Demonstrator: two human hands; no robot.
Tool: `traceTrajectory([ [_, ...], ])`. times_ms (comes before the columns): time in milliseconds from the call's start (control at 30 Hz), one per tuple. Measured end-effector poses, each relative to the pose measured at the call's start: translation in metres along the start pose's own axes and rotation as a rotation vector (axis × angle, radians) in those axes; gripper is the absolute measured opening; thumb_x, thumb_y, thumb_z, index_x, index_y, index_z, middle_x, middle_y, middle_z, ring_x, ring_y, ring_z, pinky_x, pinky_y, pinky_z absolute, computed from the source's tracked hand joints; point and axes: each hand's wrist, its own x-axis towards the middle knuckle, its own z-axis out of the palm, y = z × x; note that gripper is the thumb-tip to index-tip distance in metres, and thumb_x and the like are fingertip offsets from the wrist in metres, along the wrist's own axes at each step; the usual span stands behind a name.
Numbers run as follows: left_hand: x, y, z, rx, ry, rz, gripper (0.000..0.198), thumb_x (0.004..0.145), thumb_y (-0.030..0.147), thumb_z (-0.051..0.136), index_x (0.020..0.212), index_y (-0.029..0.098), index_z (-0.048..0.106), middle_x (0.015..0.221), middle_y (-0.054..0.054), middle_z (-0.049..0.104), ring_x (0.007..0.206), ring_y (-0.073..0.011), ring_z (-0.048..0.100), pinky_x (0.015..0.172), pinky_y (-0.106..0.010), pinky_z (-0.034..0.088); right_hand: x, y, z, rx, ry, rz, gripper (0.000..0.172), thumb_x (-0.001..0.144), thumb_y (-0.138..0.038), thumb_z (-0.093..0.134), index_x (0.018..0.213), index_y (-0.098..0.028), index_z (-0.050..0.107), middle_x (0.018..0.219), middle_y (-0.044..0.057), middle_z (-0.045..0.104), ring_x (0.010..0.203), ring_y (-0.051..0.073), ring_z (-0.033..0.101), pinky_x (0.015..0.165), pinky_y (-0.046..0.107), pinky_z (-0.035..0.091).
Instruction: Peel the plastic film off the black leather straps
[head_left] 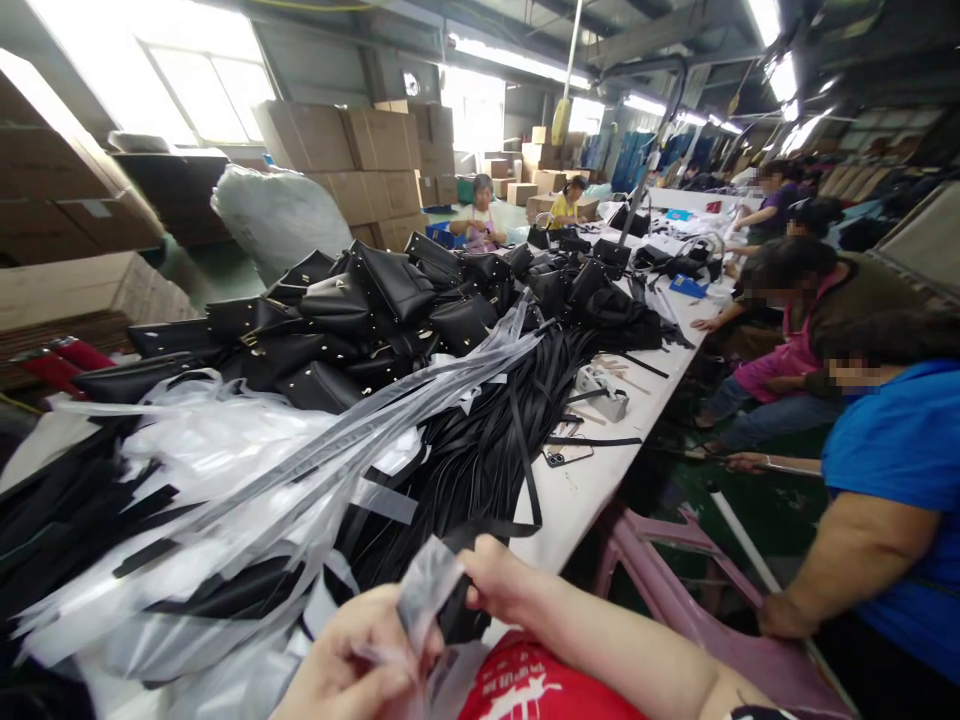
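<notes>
Low in the view, my left hand (367,650) is closed on a clear plastic sleeve (429,590), pinching it between thumb and fingers. Just to its right, my right hand (495,578) is closed at the sleeve's other side; its fingertips are partly hidden. A black strap (495,528) passes right behind my hands and bends up toward a thick bundle of black straps (465,450) on the table. Long clear plastic sleeves (330,450) lie across that bundle and spread to the left.
Black bags (337,310) are heaped beyond the straps. On the white table (622,450) lie a phone (568,455) and a small whitish box (602,395). A pink plastic stool (675,590) stands at right, beside a person in a blue shirt (892,450). Cartons (382,140) are stacked behind.
</notes>
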Motion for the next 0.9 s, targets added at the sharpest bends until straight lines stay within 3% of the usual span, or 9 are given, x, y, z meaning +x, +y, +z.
traceTrajectory([
  [167,-0.001,0.021,-0.013,0.133,0.703,0.158,0.02,0.082,0.034,0.074,0.071,0.018,0.069,0.092,-0.006,0.07,0.1,-0.0246,0.064,0.086,-0.03,0.052,-0.007,0.008,-0.014,-0.035,-0.031,0.203,0.029,0.08,-0.04,0.07,0.089,-0.012,0.068,0.059,-0.003,0.059,0.03,0.002,0.03,0.032,0.017,0.015],
  [267,-0.001,0.035,-0.024,0.188,1.195,0.362,0.015,0.076,0.029,0.08,0.075,0.019,0.068,0.088,-0.002,0.071,0.101,-0.0245,0.066,0.092,-0.035,0.053,-0.001,0.013,-0.026,0.007,0.025,0.233,0.033,0.08,-0.044,0.071,0.091,-0.012,0.067,0.059,-0.004,0.055,0.032,0.0,0.028,0.033,0.015,0.015],
  [333,0.0,0.038,-0.031,0.269,1.453,0.412,0.016,0.076,0.028,0.08,0.081,0.017,0.069,0.095,-0.002,0.072,0.101,-0.0236,0.066,0.099,-0.038,0.051,0.001,0.006,-0.035,0.052,0.143,0.138,0.037,0.079,-0.048,0.071,0.092,-0.015,0.064,0.061,-0.007,0.05,0.035,-0.001,0.027,0.034,0.013,0.016],
  [400,0.0,0.034,-0.039,0.322,1.577,0.388,0.019,0.078,0.029,0.08,0.087,0.016,0.07,0.103,-0.004,0.072,0.101,-0.0219,0.067,0.1,-0.036,0.05,-0.006,-0.014,-0.041,0.121,0.353,-0.124,0.039,0.078,-0.052,0.072,0.092,-0.017,0.061,0.063,-0.007,0.047,0.039,0.0,0.029,0.035,0.012,0.018],
  [500,-0.005,0.017,-0.049,0.332,1.497,0.306,0.021,0.075,0.033,0.081,0.083,0.015,0.073,0.092,-0.004,0.074,0.089,-0.0189,0.069,0.081,-0.026,0.056,-0.038,-0.059,-0.044,0.169,0.589,-0.647,0.034,0.082,-0.05,0.069,0.089,-0.018,0.062,0.065,-0.006,0.046,0.042,0.002,0.033,0.036,0.013,0.024],
  [600,-0.007,0.003,-0.048,0.385,1.132,0.098,0.026,0.075,0.042,0.078,0.078,0.016,0.075,0.086,-0.006,0.073,0.07,-0.0166,0.066,0.051,-0.019,0.05,-0.077,-0.099,-0.039,0.095,0.522,-0.913,0.023,0.086,-0.04,0.068,0.095,-0.02,0.065,0.07,-0.004,0.049,0.047,0.003,0.042,0.041,0.014,0.035],
  [667,-0.002,-0.002,-0.038,0.397,0.839,-0.034,0.028,0.078,0.044,0.072,0.078,0.017,0.076,0.084,-0.007,0.072,0.061,-0.0149,0.062,0.042,-0.02,0.042,-0.092,-0.113,-0.034,0.017,0.382,-0.922,0.025,0.083,-0.033,0.073,0.103,-0.022,0.065,0.079,-0.002,0.054,0.055,0.005,0.051,0.051,0.016,0.045],
  [767,0.016,-0.006,-0.017,0.385,0.492,-0.144,0.026,0.084,0.04,0.066,0.073,0.017,0.074,0.072,-0.004,0.067,0.058,-0.0138,0.058,0.049,-0.021,0.044,-0.092,-0.117,-0.031,-0.096,0.189,-0.793,0.031,0.083,-0.027,0.073,0.112,-0.024,0.064,0.088,-0.001,0.06,0.063,0.007,0.058,0.06,0.02,0.051],
  [900,0.038,-0.016,0.004,0.369,0.278,-0.177,0.022,0.081,0.031,0.068,0.065,0.016,0.07,0.071,-0.004,0.067,0.068,-0.0155,0.061,0.065,-0.024,0.047,-0.077,-0.109,-0.037,-0.225,0.101,-0.686,0.029,0.094,-0.031,0.06,0.123,-0.025,0.061,0.104,0.006,0.07,0.069,0.011,0.062,0.061,0.024,0.052],
])
